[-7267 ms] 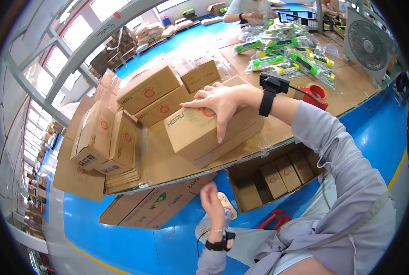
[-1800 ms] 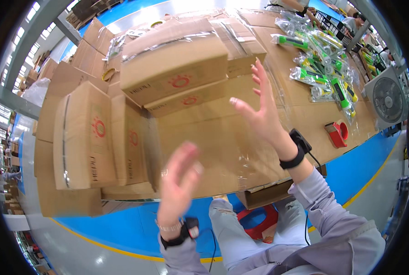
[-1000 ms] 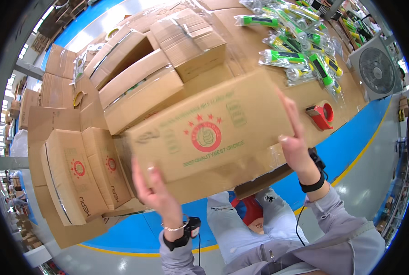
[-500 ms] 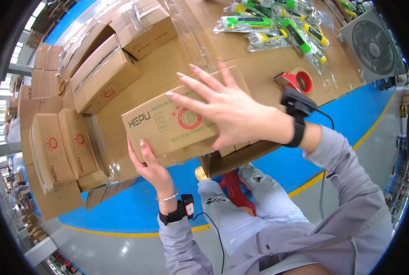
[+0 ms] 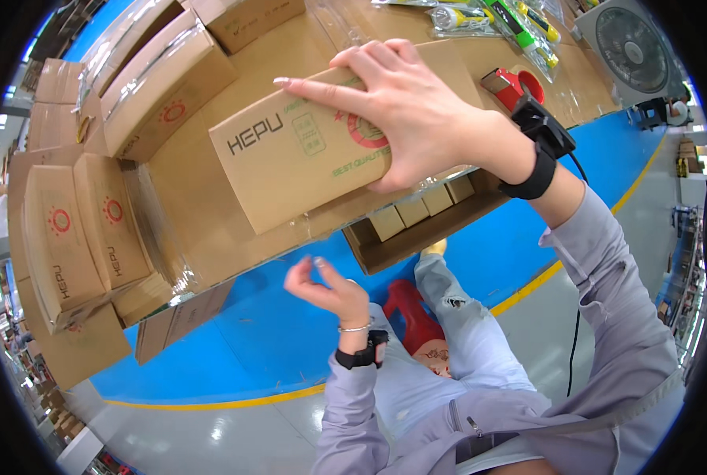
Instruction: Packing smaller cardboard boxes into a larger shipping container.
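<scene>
A long brown cardboard box with dark, green and red print lies near the front edge of the cardboard-covered table. My right hand spans its top, the thumb on the near edge and the fingers over the far one, gripping it. My left hand is off the box, in the air just in front of the table edge. Its fingers are loosely bent and apart, with nothing in them. Right of it, below the table edge, an open carton holds several small boxes.
Several closed brown boxes stand at the far left, and more boxes sit nearer on the left. A red tape dispenser lies right of my right hand. Bagged green and yellow flashlights and a grey fan are at the far right.
My left hand has let go of the box's left end and drawn back toward me. My right hand, spread over the box before, now grips across it. The view has shifted.
</scene>
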`<action>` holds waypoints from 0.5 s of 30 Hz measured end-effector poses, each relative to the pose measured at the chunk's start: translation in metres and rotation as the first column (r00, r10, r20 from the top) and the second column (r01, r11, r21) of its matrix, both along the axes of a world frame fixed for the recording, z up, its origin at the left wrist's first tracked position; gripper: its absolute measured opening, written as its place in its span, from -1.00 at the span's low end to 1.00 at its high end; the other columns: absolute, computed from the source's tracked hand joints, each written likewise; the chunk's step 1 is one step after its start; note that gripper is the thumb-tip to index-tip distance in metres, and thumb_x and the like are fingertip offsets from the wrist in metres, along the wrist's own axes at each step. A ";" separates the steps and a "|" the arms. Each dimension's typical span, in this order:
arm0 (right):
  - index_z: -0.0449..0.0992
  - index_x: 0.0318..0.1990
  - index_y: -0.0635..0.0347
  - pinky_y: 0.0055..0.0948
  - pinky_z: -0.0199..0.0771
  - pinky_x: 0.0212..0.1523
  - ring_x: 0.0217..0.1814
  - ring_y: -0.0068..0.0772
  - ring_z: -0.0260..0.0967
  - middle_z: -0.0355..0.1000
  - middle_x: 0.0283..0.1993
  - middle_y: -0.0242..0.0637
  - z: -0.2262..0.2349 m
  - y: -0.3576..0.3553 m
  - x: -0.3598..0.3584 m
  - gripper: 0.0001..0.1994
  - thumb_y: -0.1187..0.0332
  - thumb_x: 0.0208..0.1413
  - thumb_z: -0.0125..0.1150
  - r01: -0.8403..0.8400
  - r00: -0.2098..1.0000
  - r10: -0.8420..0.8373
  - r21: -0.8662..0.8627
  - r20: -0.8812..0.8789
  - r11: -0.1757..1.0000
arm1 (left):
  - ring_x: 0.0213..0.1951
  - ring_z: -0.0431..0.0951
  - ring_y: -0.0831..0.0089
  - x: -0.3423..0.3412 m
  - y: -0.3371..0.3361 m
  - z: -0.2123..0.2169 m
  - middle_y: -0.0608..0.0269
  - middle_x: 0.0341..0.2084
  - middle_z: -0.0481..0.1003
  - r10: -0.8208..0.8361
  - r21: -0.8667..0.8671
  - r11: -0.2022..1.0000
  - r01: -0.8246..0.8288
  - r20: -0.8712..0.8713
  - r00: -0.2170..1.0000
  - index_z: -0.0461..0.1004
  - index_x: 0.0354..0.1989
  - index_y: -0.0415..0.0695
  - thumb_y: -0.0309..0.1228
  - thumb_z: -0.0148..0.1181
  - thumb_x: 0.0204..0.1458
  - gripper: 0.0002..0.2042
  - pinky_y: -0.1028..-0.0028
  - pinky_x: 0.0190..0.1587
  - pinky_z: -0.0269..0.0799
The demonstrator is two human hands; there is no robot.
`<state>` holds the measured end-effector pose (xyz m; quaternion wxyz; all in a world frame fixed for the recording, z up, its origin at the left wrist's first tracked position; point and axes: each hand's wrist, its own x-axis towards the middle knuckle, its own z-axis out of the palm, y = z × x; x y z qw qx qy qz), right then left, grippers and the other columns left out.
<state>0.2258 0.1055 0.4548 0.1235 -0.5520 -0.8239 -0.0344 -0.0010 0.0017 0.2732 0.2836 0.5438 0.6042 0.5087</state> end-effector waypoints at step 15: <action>0.37 0.08 -0.17 0.07 0.12 0.04 0.08 0.04 0.22 0.22 0.09 -0.01 0.003 -0.201 0.012 -0.23 0.26 -0.52 0.44 -0.084 0.996 0.081 -0.114 -0.029 0.990 | -0.48 0.60 0.12 -0.019 -0.050 -0.262 -0.02 -0.56 0.55 -0.517 -0.530 0.821 0.213 -0.531 0.671 0.47 -0.50 -0.24 -0.36 -0.03 0.16 -0.74 0.29 -0.43 0.54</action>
